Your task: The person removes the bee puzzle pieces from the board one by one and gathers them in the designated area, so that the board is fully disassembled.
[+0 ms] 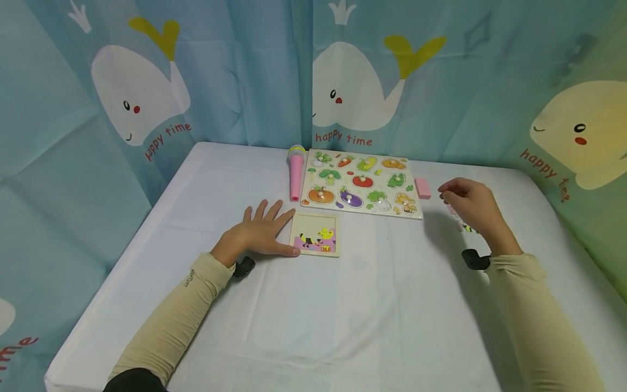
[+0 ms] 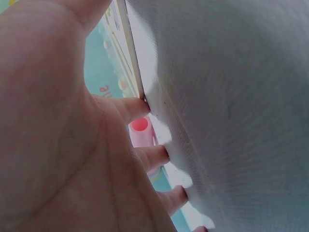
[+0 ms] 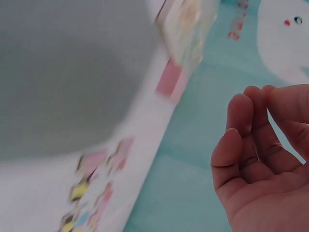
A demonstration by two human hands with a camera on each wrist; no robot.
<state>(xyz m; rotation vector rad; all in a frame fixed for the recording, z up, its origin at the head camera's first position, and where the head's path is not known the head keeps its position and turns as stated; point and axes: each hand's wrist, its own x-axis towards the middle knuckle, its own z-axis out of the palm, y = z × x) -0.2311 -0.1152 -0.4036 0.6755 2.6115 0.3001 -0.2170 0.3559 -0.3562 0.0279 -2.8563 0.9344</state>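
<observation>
My left hand (image 1: 264, 233) lies with fingers spread at the left side of a small square puzzle board (image 1: 315, 219), thumb and index finger at its edge. The lower part of that board shows a yellow animal on a pink ground; the upper part is plain. In the left wrist view, the fingertips (image 2: 140, 107) come down at the white cloth. My right hand (image 1: 472, 209) hovers above the table's right side, its fingers loosely bent and nothing visible between them. Below it lie loose puzzle pieces (image 3: 91, 162), pink with yellow and black patches, partly hidden by the hand in the head view.
Behind the small board lies a large vegetable peg puzzle (image 1: 362, 182). A pink toy microphone (image 1: 296, 173) stands along its left side, and a pink block (image 1: 422, 188) is off its right edge. Whale-print curtains (image 1: 264, 71) hang around the white-covered table (image 1: 313, 321).
</observation>
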